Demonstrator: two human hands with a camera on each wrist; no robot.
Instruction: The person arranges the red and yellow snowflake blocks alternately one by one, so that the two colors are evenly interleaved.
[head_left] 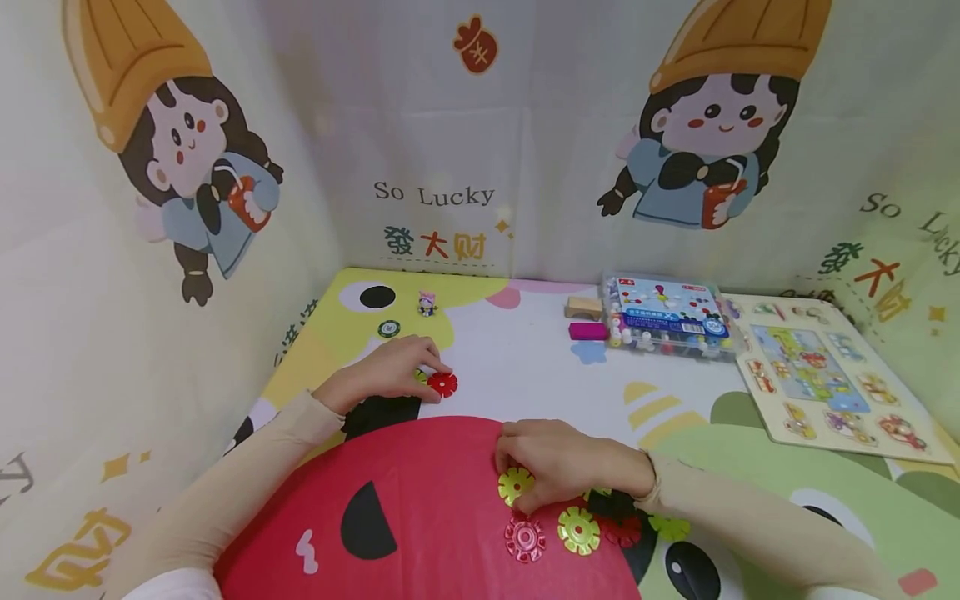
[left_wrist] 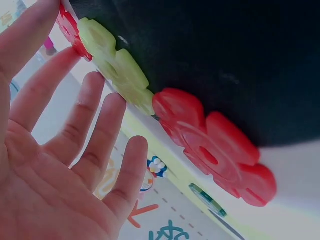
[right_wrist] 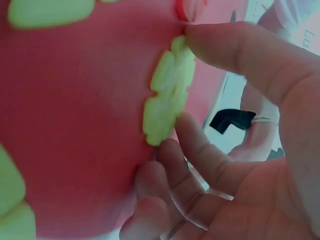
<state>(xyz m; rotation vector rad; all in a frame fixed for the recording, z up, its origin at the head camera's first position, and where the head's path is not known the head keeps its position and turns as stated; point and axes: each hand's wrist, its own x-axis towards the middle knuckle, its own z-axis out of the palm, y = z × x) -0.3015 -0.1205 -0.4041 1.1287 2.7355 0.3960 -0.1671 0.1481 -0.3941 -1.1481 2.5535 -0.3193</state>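
My left hand (head_left: 393,368) pinches a red snowflake disc (head_left: 442,384) by its edges between thumb and index finger. In the left wrist view, a yellow-green disc (left_wrist: 115,62) and another red disc (left_wrist: 212,147) lie in a row beside it; the other fingers are spread. Nearer me, my right hand (head_left: 558,462) pinches a yellow-green snowflake disc (head_left: 516,486) between thumb and fingertips, over the red printed patch. Around that hand lie a red disc (head_left: 525,538), a yellow-green disc (head_left: 578,531), a darker red disc (head_left: 624,530) and another yellow-green disc (head_left: 670,527).
At the back are a small figurine (head_left: 427,303), a round green-rimmed token (head_left: 389,328), a wooden block (head_left: 583,307) and a magenta block (head_left: 588,331). A clear boxed kit (head_left: 667,317) and a wooden puzzle board (head_left: 840,375) lie to the right. Printed cloth hangs behind.
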